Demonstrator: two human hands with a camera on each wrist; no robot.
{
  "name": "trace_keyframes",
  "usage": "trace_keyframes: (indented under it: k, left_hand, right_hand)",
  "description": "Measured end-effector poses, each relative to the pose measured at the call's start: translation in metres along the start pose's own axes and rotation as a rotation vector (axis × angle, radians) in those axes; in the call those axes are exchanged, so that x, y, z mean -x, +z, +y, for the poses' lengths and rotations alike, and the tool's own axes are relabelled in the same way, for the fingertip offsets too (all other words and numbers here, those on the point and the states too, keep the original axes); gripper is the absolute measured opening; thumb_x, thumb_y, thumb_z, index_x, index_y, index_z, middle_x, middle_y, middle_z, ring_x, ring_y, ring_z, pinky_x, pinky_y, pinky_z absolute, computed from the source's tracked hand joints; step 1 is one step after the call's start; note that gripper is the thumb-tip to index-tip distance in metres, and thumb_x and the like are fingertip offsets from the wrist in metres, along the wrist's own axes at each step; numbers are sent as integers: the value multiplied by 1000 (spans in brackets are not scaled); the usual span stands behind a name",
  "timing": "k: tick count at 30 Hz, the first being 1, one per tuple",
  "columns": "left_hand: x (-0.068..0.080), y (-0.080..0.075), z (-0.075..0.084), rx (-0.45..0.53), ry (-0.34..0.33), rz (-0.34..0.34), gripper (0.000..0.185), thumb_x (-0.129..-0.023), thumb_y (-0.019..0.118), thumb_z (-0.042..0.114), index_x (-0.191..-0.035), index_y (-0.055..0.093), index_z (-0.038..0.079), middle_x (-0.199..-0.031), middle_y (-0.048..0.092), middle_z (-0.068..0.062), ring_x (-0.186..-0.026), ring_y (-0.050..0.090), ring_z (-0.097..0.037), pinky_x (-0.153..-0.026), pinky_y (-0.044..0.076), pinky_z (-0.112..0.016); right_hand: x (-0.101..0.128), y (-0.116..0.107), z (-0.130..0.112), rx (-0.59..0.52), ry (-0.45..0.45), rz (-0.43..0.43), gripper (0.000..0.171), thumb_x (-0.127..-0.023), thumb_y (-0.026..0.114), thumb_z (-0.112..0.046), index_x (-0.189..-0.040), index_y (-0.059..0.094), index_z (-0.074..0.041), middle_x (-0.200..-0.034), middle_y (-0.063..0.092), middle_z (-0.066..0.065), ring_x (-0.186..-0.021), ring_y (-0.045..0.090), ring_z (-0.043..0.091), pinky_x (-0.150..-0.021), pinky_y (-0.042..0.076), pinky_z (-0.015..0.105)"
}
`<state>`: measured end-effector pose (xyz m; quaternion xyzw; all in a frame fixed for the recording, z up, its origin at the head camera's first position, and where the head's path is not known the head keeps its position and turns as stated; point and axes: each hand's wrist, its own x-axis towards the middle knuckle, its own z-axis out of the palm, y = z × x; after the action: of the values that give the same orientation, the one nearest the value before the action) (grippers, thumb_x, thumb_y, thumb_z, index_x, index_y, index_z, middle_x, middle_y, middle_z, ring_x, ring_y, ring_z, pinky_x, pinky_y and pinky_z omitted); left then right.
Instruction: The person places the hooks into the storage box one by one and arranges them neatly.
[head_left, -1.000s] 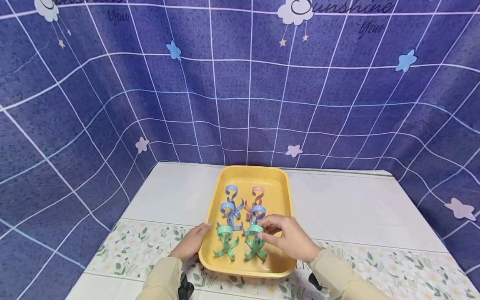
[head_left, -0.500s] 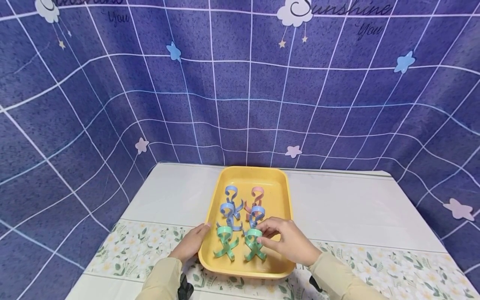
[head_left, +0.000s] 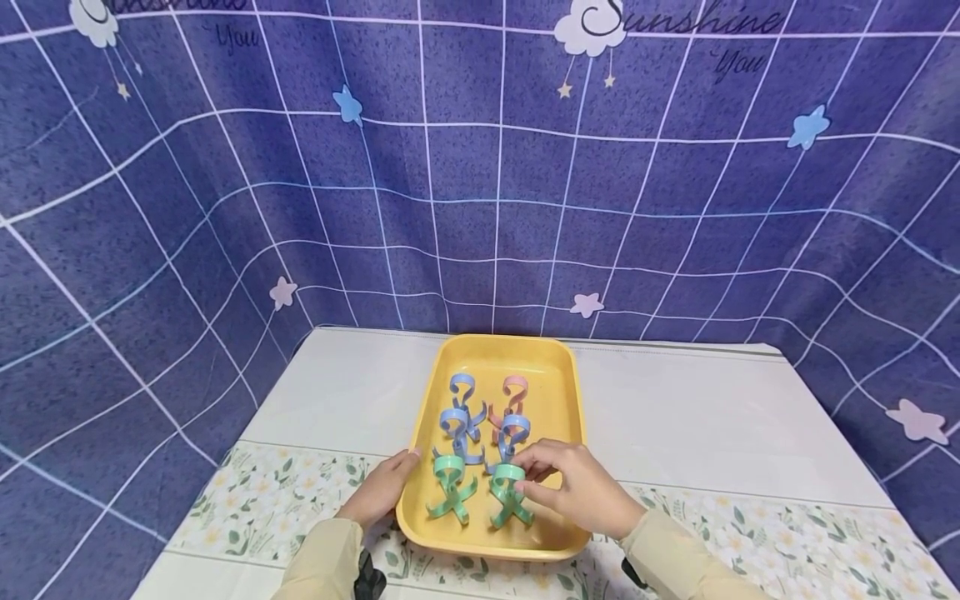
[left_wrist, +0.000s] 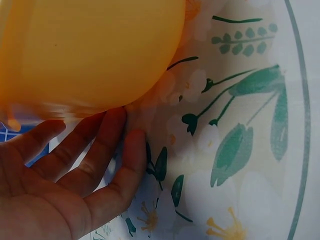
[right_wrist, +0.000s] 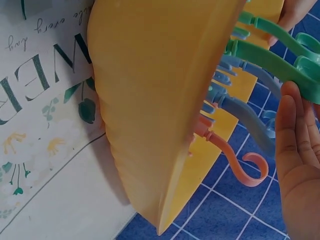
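Observation:
A yellow tray (head_left: 491,552) holds several plastic hooks, each with a curled top and splayed claw-like feet. At its near end stand two green hooks, left (head_left: 450,492) and right (head_left: 510,504). My right hand (head_left: 581,487) pinches the right one at its curl; in the right wrist view the fingertips (right_wrist: 290,92) lie against that green hook (right_wrist: 270,65). My left hand (head_left: 382,487) holds the tray's left side, thumb at the rim. In the left wrist view, the fingers (left_wrist: 112,127) meet the tray's outer wall (left_wrist: 100,65).
Behind the green hooks stand blue hooks (head_left: 454,417) and a pink hook (head_left: 515,386). The tray rests on a white table (head_left: 675,417) with a flowered strip (head_left: 750,529). A purple grid-patterned curtain (head_left: 495,225) hangs behind and at both sides.
My right hand and the right green hook have shifted slightly toward me, the hook now lower in the head view. The left hand and the other hooks look unchanged.

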<state>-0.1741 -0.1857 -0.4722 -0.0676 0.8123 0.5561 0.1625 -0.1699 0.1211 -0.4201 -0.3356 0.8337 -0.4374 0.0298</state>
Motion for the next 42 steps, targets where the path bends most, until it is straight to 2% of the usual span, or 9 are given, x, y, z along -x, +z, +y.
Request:
trace_keyframes:
  k: [4,11,22,25,31,32,35,38,42]
  left_hand:
    - [1,1,-1,-12,15,7,59,-112,35,43,-151,42,-1,-100,70,-11,-79,70,-24,-69,57,-39]
    - [2,1,-2,6,27,3,60,-112,36,44,-150,43,-1,-100,69,-12,-80,70,-26,-69,57,-40]
    - [0,2,-3,-5,27,9,61,-112,35,42,-152,41,-3,-115,69,-14,-94,70,-24,-80,57,-41]
    - [2,2,-2,-57,21,18,64,-112,33,45,-154,37,-3,-119,68,-14,-96,69,-22,-87,55,-45]
    - [6,5,6,-207,13,79,68,-111,29,50,-157,34,0,-96,68,-10,-78,67,-20,-84,54,-47]
    - [7,5,7,-209,14,90,67,-111,29,50,-156,35,1,-98,68,-11,-80,67,-21,-85,53,-48]
    - [7,4,10,-226,15,131,66,-111,28,51,-156,39,4,-119,66,-20,-101,67,-31,-96,48,-56]
    - [7,1,14,-265,15,182,66,-111,26,52,-155,41,6,-139,57,-25,-123,57,-45,-104,40,-64]
    - [5,-5,24,-343,25,242,65,-111,24,50,-155,41,5,-138,57,-26,-124,55,-49,-103,40,-65]
  right_hand:
    - [2,0,-1,-8,20,-5,19,-97,72,-19,-115,74,-12,-102,70,-8,-88,64,4,-83,57,34]
    - [4,2,1,-11,15,2,18,-97,73,-21,-114,74,-15,-102,69,-9,-88,64,4,-81,56,29]
    - [6,-2,2,11,-7,10,23,-96,74,-21,-118,73,-16,-103,69,-11,-89,63,4,-83,56,32]
    - [7,-6,3,11,-29,12,24,-95,75,-23,-119,72,-17,-104,70,-10,-90,64,5,-83,56,32]
    - [7,-14,6,18,-43,30,23,-97,73,-26,-118,72,-17,-105,71,-5,-90,64,5,-82,56,32]
    - [7,-15,6,21,-42,35,23,-97,73,-26,-118,72,-17,-104,70,-5,-90,64,5,-81,56,32]
    - [7,-20,7,22,-44,52,21,-97,72,-24,-117,73,-16,-104,71,-6,-90,65,5,-80,56,32]
    - [7,-25,8,24,-45,78,19,-98,72,-20,-115,73,-13,-104,71,-7,-90,66,6,-78,56,31]
    - [7,-33,9,41,-5,111,18,-99,70,-21,-116,73,-13,-106,71,-8,-90,66,7,-77,56,30]
